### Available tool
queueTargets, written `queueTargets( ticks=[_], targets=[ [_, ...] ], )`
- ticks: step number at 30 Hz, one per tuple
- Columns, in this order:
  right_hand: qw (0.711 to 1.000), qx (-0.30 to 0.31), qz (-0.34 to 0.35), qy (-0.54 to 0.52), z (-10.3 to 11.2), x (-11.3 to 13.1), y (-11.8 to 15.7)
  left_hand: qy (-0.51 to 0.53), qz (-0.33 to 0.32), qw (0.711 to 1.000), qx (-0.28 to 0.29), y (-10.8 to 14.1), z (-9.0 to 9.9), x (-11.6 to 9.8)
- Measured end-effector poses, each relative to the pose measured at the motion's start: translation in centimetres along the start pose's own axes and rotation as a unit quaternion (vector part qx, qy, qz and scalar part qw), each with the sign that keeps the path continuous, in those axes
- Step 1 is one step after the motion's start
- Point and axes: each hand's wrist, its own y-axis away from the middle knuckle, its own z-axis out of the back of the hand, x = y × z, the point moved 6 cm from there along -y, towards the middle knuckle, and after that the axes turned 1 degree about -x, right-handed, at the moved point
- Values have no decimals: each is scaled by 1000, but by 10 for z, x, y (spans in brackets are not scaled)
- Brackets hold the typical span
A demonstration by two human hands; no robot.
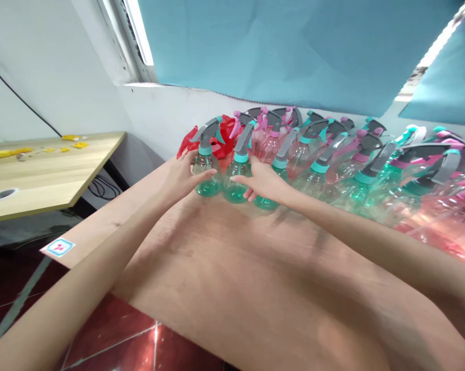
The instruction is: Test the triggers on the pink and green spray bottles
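Observation:
At the left end of a row of spray bottles, my left hand (184,178) is wrapped round a clear green spray bottle (207,186) with a grey and teal head. Just right of it stands a second green bottle (236,189), upright. My right hand (261,180) is at that bottle's right side, thumb across its front and fingers curled between it and a third green bottle (267,202). Part of the right fingers is hidden by the bottle. A red plastic bag (226,131) lies behind the first two bottles.
Several more green and pink spray bottles (313,178) stand along the wall to the right. The wooden table (217,257) has a sticker (60,247) at its left corner. A second table (42,175) at the left holds yellow items (10,153).

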Motion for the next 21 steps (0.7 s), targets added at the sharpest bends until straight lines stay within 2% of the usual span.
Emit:
queueTargets(
  ticks=[3, 6, 9, 11, 14, 16, 18, 21],
  targets=[
    [1000, 1, 8, 3, 0, 1, 3, 1, 16, 1000, -13, 5, 4, 3],
    [999, 9, 32, 1, -2, 4, 10, -27, 31, 998, -55, 19, 16, 1],
    [998, 14, 61, 26, -4, 7, 24, -39, 20, 994, -104, 40, 30, -13],
    [994, 9, 90, 63, -3, 9, 36, -21, 12, 993, -113, 56, 34, -27],
    [980, -13, 175, 98, 1, 15, 61, 39, 4, 998, -51, 74, 24, -52],
    [972, -11, 215, 94, 5, 17, 82, 75, 30, 997, -4, 82, 12, -67],
    [974, 7, 206, 92, 9, 13, 101, 114, 45, 992, 35, 87, 0, -86],
    [978, 9, 174, 111, 20, 5, 130, 180, 38, 981, 64, 89, -16, -123]
  ],
)
